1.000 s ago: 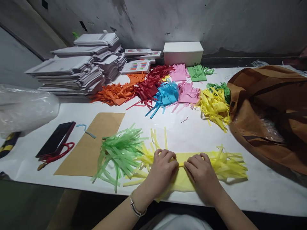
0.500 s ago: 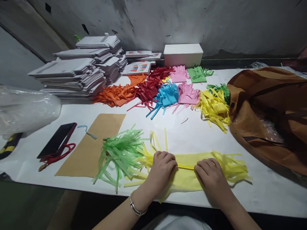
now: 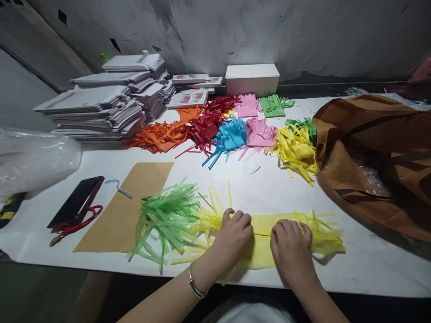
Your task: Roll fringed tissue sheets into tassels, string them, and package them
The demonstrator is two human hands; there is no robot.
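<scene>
A sheet of yellow fringed paper (image 3: 266, 224) lies flat near the table's front edge, its cut strips fanning out at both ends. My left hand (image 3: 232, 240) rests on its left part with fingers curled down onto a fold. My right hand (image 3: 291, 249) presses on the right part, fingers bent over the same fold line. A green fringed paper (image 3: 164, 215) lies just left of my left hand, overlapping the yellow strips.
Piles of orange, red, blue, pink, yellow and green fringed paper (image 3: 232, 132) lie further back. Stacks of white card packs (image 3: 97, 105) and a white box (image 3: 252, 78) stand at the wall. A brown bag (image 3: 373, 152) is at right, a phone (image 3: 76, 202) and brown card (image 3: 129, 204) at left.
My right hand slid to the right along the fold, then came back a little toward the left hand. The left hand stayed on the paper's left part.
</scene>
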